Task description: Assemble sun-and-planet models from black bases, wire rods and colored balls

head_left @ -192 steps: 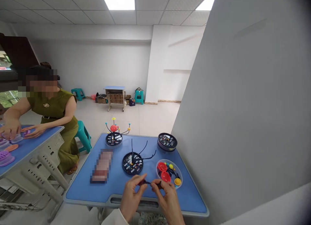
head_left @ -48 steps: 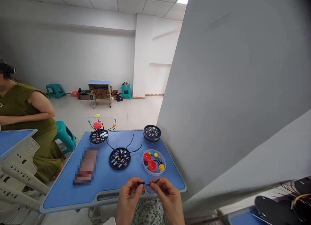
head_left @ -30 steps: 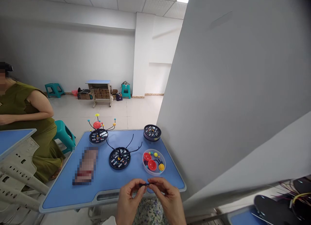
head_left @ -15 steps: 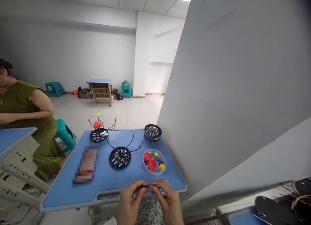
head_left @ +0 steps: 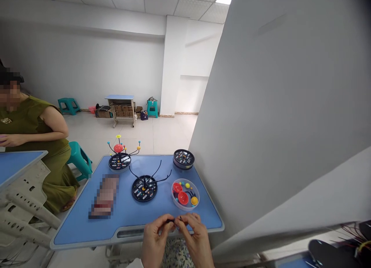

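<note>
Small black parts are pinched in the fingers of my left hand (head_left: 156,237) and my right hand (head_left: 194,235), whose fingertips meet at the table's front edge. Beyond them stands a round black base (head_left: 144,188) with several thin black arms rising from it. To its right, a clear round tub (head_left: 185,194) holds red half-shells, yellow and blue balls and black curved pieces. At the back left is a model with a red ball (head_left: 118,148) and coloured balls on its arms.
A stack of round black bases (head_left: 183,159) sits at the table's back right. A blurred flat item (head_left: 104,196) lies on the left of the blue table (head_left: 121,217). A grey wall rises on the right; a seated person (head_left: 46,144) is at far left.
My right hand has shifted slightly left, closer to my left hand, and its fingers have turned a little. The camera view has moved slightly. The seated person leans further into view.
</note>
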Available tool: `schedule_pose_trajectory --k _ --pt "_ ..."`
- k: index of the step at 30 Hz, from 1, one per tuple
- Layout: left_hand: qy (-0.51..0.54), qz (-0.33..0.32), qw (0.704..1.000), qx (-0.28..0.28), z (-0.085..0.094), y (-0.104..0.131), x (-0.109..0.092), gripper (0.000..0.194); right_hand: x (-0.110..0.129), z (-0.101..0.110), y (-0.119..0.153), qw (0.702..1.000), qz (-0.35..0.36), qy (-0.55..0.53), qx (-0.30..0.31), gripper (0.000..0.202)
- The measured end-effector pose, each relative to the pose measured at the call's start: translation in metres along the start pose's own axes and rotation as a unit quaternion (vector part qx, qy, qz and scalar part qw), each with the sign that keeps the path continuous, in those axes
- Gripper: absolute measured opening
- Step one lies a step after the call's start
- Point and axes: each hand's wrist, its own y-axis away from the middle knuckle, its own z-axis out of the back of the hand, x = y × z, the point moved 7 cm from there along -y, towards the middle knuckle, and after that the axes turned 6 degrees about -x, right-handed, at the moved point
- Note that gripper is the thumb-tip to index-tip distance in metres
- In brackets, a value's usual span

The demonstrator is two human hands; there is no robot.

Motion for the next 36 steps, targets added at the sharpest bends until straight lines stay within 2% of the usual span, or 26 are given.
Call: schedule_pose_trajectory --k 4,8,10,12,13,17,19,21,24,28,36 --pt "-0.004 -0.009 1.000 0.018 0.015 -0.006 -0.010 0.028 -0.007 -0.022 -0.015 0.996 -0.046 -0.068 0.027 0.038" --pt "-0.083 -0.072 0.994 0.007 0.040 -0.014 -0.031 0.028 0.000 -0.048 -0.031 0.979 -0.072 -0.173 0.079 0.037" --pt "-0.161 -0.119 0.977 -0.068 0.059 -0.025 -0.043 0.027 0.003 -0.054 -0.039 0.971 -0.081 -0.214 0.072 0.035" --pt "-0.240 -0.164 0.939 -0.186 0.081 -0.040 -0.055 0.027 0.006 -0.058 -0.046 0.968 -0.078 -0.232 0.052 0.041" --pt "-0.257 -0.171 0.925 -0.223 0.088 -0.049 -0.057 0.027 0.007 -0.060 -0.049 0.969 -0.070 -0.231 0.045 0.044" --pt "-0.289 -0.177 0.900 -0.274 0.098 -0.087 -0.051 0.022 0.014 -0.069 -0.065 0.987 0.008 -0.159 0.035 0.036" --pt "-0.304 -0.174 0.893 -0.283 0.098 -0.098 -0.045 0.019 0.020 -0.075 -0.076 0.992 0.072 -0.097 0.046 0.039" --pt "-0.317 -0.166 0.889 -0.287 0.098 -0.103 -0.037 0.019 0.028 -0.085 -0.086 0.988 0.128 -0.036 0.074 0.053" --pt "-0.329 -0.156 0.889 -0.279 0.099 -0.106 -0.029 0.020 0.034 -0.103 -0.094 0.976 0.169 0.047 0.133 0.071" --pt "-0.337 -0.145 0.896 -0.252 0.100 -0.112 -0.022 0.020 0.035 -0.116 -0.097 0.966 0.165 0.109 0.166 0.069" --pt "-0.366 -0.109 0.901 -0.208 0.103 -0.118 -0.015 0.022 0.032 -0.121 -0.100 0.960 0.137 0.165 0.180 0.051"
